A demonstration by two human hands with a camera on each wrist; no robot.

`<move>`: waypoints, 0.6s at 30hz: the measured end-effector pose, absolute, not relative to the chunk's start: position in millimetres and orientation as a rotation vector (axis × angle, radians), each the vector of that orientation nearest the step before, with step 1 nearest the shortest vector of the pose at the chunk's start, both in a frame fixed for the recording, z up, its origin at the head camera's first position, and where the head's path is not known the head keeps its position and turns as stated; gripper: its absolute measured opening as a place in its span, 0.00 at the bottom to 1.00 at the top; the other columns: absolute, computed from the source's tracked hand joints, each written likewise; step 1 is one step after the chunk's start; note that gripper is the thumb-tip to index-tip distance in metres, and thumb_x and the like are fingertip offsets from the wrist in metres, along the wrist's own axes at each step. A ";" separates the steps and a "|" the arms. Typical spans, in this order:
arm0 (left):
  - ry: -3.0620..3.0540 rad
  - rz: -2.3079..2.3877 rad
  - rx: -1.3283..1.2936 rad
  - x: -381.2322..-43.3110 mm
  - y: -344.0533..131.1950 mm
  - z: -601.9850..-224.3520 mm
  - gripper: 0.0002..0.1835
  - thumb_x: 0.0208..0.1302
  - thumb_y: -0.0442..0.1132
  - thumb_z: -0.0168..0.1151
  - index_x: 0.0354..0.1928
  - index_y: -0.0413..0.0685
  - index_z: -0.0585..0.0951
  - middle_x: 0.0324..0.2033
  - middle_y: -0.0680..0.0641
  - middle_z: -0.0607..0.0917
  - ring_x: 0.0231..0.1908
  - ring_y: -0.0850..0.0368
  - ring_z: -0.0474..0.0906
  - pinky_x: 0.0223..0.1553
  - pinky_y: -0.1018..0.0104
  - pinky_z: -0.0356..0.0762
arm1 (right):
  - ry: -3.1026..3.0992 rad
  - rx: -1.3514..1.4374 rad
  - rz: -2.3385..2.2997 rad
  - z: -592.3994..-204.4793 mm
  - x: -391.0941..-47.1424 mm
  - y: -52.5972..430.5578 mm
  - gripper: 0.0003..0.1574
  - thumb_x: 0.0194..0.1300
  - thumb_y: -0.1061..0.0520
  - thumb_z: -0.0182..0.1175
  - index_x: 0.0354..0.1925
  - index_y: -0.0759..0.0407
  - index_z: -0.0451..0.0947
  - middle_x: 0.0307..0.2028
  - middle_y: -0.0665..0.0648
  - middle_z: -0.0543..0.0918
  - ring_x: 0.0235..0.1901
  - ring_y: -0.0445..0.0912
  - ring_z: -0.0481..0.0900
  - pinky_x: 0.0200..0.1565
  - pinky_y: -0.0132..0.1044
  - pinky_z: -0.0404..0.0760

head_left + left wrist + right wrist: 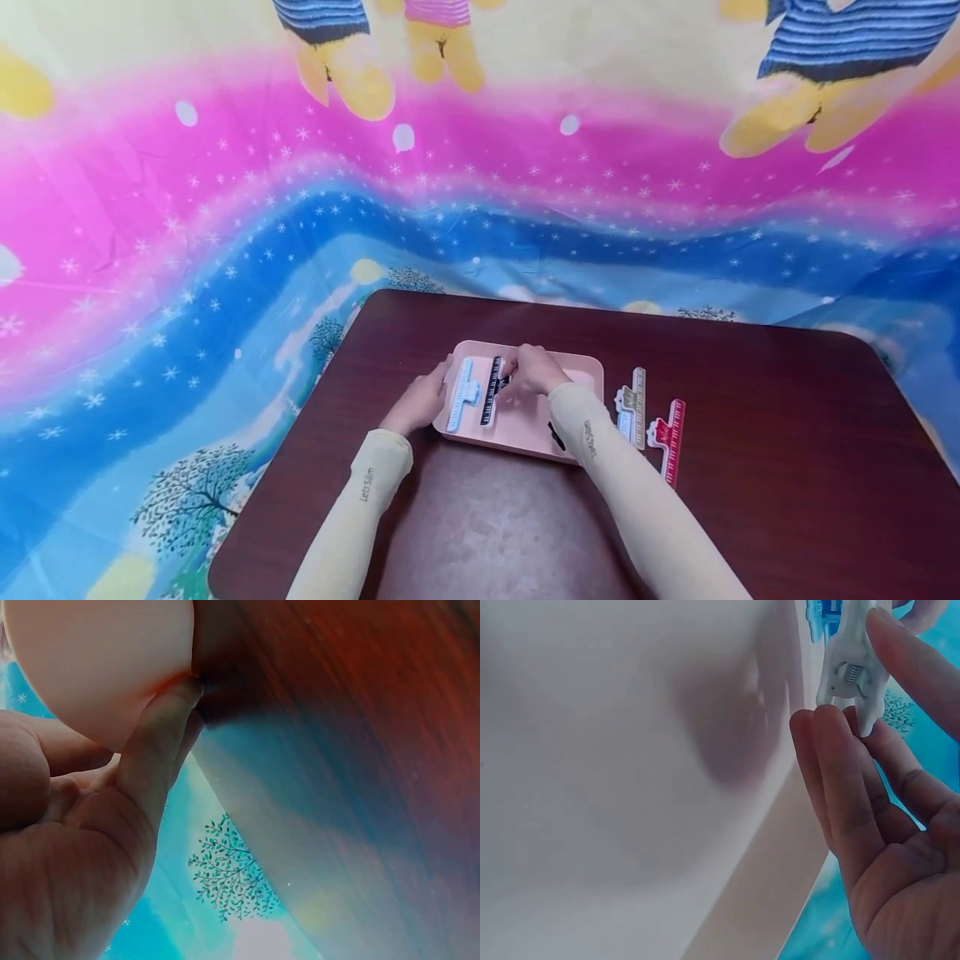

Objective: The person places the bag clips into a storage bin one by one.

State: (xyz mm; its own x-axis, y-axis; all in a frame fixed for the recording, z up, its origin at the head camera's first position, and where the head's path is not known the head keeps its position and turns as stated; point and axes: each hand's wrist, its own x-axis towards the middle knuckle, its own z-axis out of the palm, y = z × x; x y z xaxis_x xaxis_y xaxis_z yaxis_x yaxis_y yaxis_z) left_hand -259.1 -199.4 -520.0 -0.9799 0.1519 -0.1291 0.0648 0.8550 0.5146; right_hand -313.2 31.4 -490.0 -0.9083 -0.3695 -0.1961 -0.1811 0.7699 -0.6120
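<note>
A shallow pink tray (517,443) lies on the table. My left hand (422,400) grips its left edge; in the left wrist view the fingertips (169,712) press the outer wall. Inside the tray at left lies a light blue clip (461,396) with a piano-key pattern. Beside it, a black-and-white piano-key clip (489,404) stands under my right hand (534,371). Seen from the right wrist, that hand pinches the clip's white, spring-fitted part (849,675) between thumb and fingers. A black piece (557,436) near the tray's front is partly hidden by my right sleeve.
Right of the tray, on the dark wooden table (787,467), lie a gold-toned piano-key clip (639,408), a whitish one (625,421) against it and a red one (675,433). My right forearm partly covers them. A patterned cloth (480,167) hangs behind the table.
</note>
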 end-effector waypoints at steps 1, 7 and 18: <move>2.864 0.786 0.168 -259.2 -199.1 -519.6 0.30 0.82 0.36 0.44 0.82 0.46 0.57 0.74 0.36 0.70 0.70 0.39 0.72 0.72 0.45 0.68 | 2.663 -0.431 -0.868 -491.2 -313.8 30.6 0.24 0.41 0.54 0.87 0.38 0.57 0.91 0.36 0.53 0.87 0.41 0.49 0.77 0.53 0.41 0.76; 2.874 0.779 0.161 -259.9 -198.4 -519.9 0.30 0.82 0.36 0.45 0.82 0.46 0.58 0.74 0.36 0.70 0.70 0.39 0.73 0.72 0.45 0.68 | 2.652 -0.444 -0.900 -499.4 -314.5 27.4 0.22 0.41 0.57 0.86 0.36 0.59 0.89 0.38 0.53 0.87 0.40 0.48 0.78 0.56 0.44 0.78; 2.887 0.765 0.181 -259.4 -199.1 -522.9 0.30 0.81 0.35 0.45 0.82 0.46 0.58 0.69 0.34 0.76 0.65 0.37 0.77 0.67 0.43 0.74 | 2.652 -0.367 -0.903 -508.1 -312.4 20.6 0.26 0.38 0.58 0.87 0.38 0.60 0.87 0.38 0.53 0.85 0.41 0.48 0.79 0.52 0.41 0.79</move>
State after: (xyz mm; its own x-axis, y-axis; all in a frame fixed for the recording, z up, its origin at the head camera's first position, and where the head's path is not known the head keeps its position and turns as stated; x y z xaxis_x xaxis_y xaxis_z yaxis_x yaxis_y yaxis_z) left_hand -259.4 -199.1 -522.9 -0.9815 0.1544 -0.1130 0.0781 0.8625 0.4999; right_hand -312.4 20.6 -508.1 -0.9176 -0.3369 -0.2110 -0.1382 0.7680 -0.6253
